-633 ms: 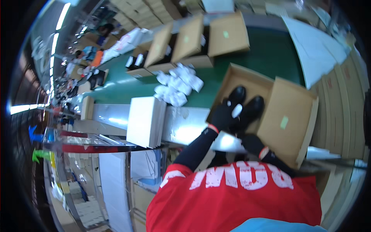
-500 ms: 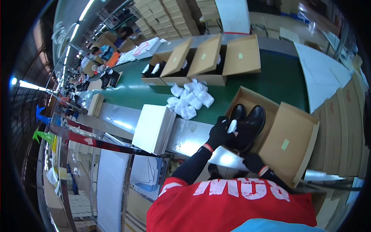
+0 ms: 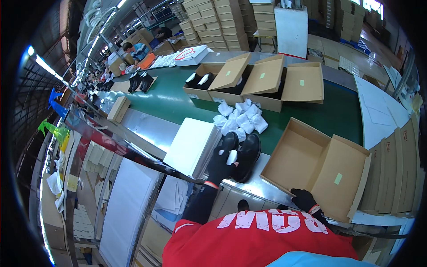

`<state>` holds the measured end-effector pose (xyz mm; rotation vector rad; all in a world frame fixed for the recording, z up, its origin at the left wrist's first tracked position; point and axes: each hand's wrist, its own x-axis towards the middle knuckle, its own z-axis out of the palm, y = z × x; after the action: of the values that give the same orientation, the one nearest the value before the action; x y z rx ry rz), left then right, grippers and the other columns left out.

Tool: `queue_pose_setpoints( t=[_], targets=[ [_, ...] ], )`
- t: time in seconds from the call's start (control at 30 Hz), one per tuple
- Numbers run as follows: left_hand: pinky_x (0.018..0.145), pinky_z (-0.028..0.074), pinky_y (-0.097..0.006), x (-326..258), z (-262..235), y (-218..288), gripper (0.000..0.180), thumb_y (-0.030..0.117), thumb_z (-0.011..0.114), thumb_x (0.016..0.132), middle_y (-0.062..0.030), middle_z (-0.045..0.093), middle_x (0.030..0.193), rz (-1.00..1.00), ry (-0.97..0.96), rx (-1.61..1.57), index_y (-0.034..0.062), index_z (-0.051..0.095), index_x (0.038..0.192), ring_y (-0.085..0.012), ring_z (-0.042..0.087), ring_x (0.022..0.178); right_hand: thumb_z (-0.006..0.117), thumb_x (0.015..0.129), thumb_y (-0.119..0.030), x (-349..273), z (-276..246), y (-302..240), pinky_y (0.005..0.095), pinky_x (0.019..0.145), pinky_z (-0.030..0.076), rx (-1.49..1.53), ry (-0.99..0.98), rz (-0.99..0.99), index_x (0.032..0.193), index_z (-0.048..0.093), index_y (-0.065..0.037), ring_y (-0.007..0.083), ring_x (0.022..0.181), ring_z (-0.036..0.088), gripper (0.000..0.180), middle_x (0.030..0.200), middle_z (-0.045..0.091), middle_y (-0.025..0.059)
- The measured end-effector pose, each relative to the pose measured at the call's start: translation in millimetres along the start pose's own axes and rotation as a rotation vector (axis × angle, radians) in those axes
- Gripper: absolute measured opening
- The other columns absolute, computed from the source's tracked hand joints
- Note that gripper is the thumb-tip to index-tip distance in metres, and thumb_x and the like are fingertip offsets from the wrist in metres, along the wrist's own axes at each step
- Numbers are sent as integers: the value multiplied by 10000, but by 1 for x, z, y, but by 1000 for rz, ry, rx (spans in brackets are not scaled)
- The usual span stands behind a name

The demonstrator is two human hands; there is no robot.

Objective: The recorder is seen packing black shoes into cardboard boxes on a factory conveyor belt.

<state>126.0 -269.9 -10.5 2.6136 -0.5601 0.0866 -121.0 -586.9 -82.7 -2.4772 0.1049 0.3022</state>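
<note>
My left hand (image 3: 220, 165), in a black glove, grips a pair of black shoes (image 3: 246, 151) that lies on the metal edge beside the green conveyor belt (image 3: 178, 102). A white paper wad (image 3: 231, 157) is pressed between my fingers and the shoes. My right hand (image 3: 304, 199), also gloved, holds the near corner of an open cardboard box (image 3: 296, 158) with nothing inside, its lid (image 3: 340, 178) folded out to the right. The shoes lie just left of that box.
A stack of white sheets (image 3: 191, 144) lies left of the shoes. Several white paper wads (image 3: 240, 118) sit on the belt behind them. Open boxes (image 3: 262, 82), some holding shoes, stand further back. Flat cartons (image 3: 391, 173) are stacked at right. Other workers (image 3: 135, 49) stand far left.
The black shoes were inside the open box; now they lie outside it to the left, still under my left hand. My right hand has moved to the box's near corner.
</note>
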Motion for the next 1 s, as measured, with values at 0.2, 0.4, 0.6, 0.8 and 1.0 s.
queue_pose_setpoints(
  t=[0.2,0.4,0.6,0.8,1.0],
  targets=[
    [722,488,-420,-26,36,-55,264,301,702,772,-132,591,1081,128,161,-372,113,675,955,-335,599,871,688,809,-288,26,-10,-49,397,892,473,16,202,-136,1202,584,-61,325,1040,598,466,1136,625,161],
    [691,441,-340,-80,-81,-163,364,308,444,971,-75,614,753,-322,504,-536,36,638,828,-206,587,753,667,842,-243,71,-34,-141,379,891,474,45,253,-250,1211,603,-114,307,1028,605,396,1139,635,132],
    [596,447,-423,-132,-160,-313,323,398,530,920,-98,612,680,-601,698,116,90,612,874,-309,597,647,669,845,-188,112,-24,-200,353,878,485,143,104,-311,1212,607,-140,276,1009,619,376,1117,648,94],
    [720,512,-390,-144,-168,-386,443,417,721,760,-108,685,872,-505,580,93,83,626,1035,-302,650,823,672,839,-174,135,-1,-222,376,896,475,136,51,-489,1215,593,-138,309,1043,608,386,1120,649,95],
    [717,510,-370,-152,-225,-412,268,293,624,872,-95,680,894,-480,837,-233,31,648,920,-269,647,822,653,852,-106,127,1,-217,328,816,498,239,-6,-352,1180,611,-36,235,973,651,337,1095,669,136]
  ],
)
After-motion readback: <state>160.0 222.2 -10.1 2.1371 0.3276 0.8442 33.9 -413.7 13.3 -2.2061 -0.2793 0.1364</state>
